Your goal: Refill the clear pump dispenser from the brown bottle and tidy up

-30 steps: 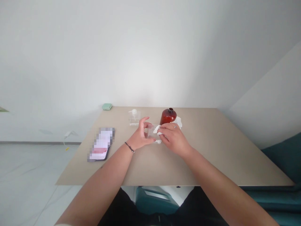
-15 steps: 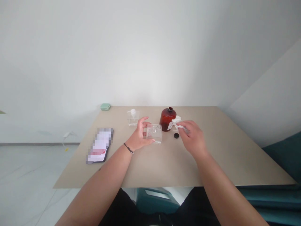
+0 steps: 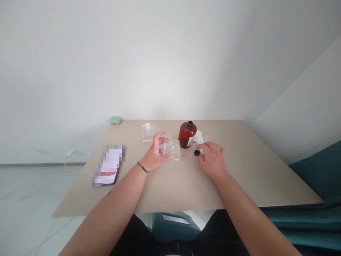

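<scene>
My left hand (image 3: 157, 151) is closed on a clear square container (image 3: 172, 150), gripping its left side with thumb in front and fingers behind. My right hand (image 3: 212, 158) is low over the table, thumb and fingers apart. Just left of those fingertips lies a small black cap (image 3: 197, 153); whether they touch it I cannot tell. Crumpled white tissue (image 3: 198, 136) lies behind the right hand, and a bit of white shows between its thumb and fingers. An uncapped amber bottle (image 3: 187, 135) with a white label stands upright between the two hands, farther back.
A clear square bottle with a white top (image 3: 148, 135) stands behind my left hand. A phone (image 3: 109, 165) lies at the table's left, and a small green case (image 3: 115, 120) sits at the back left corner. Teal fabric (image 3: 309, 172) hangs at the right edge.
My right hand has lowered toward the black cap and let go of the tissue, which now lies beside the amber bottle. My left hand still holds the clear container. The view has shifted slightly.
</scene>
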The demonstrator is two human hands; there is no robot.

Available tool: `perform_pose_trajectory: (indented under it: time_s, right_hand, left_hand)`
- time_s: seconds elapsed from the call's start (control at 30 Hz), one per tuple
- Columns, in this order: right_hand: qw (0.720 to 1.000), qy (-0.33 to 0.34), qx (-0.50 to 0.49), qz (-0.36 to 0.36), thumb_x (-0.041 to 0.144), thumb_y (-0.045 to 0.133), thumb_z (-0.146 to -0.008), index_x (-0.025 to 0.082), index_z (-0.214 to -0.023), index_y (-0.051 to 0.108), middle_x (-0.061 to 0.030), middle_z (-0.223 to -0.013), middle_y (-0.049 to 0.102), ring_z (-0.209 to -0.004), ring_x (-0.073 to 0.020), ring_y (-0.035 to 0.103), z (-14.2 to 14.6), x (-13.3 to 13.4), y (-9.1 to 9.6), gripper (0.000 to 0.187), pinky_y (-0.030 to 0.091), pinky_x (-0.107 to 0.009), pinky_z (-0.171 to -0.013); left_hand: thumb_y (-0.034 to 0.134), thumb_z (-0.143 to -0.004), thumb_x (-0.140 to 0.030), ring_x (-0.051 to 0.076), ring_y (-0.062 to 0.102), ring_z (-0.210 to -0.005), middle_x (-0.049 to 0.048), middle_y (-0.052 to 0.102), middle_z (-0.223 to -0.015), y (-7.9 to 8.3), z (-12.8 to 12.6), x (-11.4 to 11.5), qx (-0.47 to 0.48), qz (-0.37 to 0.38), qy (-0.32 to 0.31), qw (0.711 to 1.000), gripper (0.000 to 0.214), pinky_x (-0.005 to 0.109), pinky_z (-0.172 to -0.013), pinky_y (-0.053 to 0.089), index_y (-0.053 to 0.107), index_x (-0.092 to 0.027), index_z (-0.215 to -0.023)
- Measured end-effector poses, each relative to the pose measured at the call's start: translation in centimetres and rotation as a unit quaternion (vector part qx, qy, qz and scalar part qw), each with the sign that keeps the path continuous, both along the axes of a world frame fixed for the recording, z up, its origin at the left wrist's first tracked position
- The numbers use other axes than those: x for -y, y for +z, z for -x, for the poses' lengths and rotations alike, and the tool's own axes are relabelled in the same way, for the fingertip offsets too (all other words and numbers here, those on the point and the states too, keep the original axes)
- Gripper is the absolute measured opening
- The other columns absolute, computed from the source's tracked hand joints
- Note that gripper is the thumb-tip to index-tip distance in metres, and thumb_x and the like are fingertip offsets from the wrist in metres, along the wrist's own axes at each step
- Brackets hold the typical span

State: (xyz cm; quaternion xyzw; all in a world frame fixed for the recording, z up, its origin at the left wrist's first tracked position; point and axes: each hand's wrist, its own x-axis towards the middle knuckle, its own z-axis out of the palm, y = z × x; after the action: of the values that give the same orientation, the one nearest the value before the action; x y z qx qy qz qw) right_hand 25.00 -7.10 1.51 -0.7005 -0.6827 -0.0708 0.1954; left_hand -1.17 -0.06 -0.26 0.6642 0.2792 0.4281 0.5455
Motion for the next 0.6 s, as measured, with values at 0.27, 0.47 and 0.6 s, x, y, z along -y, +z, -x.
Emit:
perform_pose_trajectory:
  time_s: [0.27,0.47,0.6]
  right_hand:
    - [0.999,-0.010,0.022,0.045,0.024,0.047,-0.093,0.022,-0.113,0.073,-0.0125,-0.118,0.070,-0.113,-0.0324,0.058,-0.1,-1.2,1.0,0.033,0.028,-0.052,-0.105]
    - [0.986,0.058,0.132,0.086,0.016,0.047,-0.093,0.028,-0.113,0.076,-0.0107,-0.113,0.072,-0.109,-0.0303,0.059,-1.8,-3.0,2.6,0.037,0.024,-0.053,-0.106]
    - [0.972,0.088,0.192,0.102,0.014,0.053,-0.089,0.029,-0.121,0.074,-0.0124,-0.111,0.069,-0.108,-0.0309,0.059,-2.5,-3.9,2.2,0.041,0.022,-0.056,-0.108]
  left_hand:
    - [0.088,-0.065,-0.031,0.023,0.058,-0.108,0.0082,0.048,-0.125,-0.1,-0.2,0.0,-0.019,0.005,0.020,1.000,0.100,0.039,-0.088,0.054,0.025,-0.032,-0.143]
    - [0.088,-0.067,-0.035,0.022,0.059,-0.103,0.0083,0.050,-0.125,-0.5,0.0,-0.2,-0.030,0.006,0.027,0.999,0.099,0.041,-0.087,0.054,0.027,-0.032,-0.144]
    - [0.088,-0.067,-0.035,0.023,0.060,-0.104,0.0093,0.051,-0.126,-0.5,0.0,-0.3,-0.030,0.002,0.027,0.999,0.100,0.042,-0.088,0.054,0.026,-0.031,-0.145]
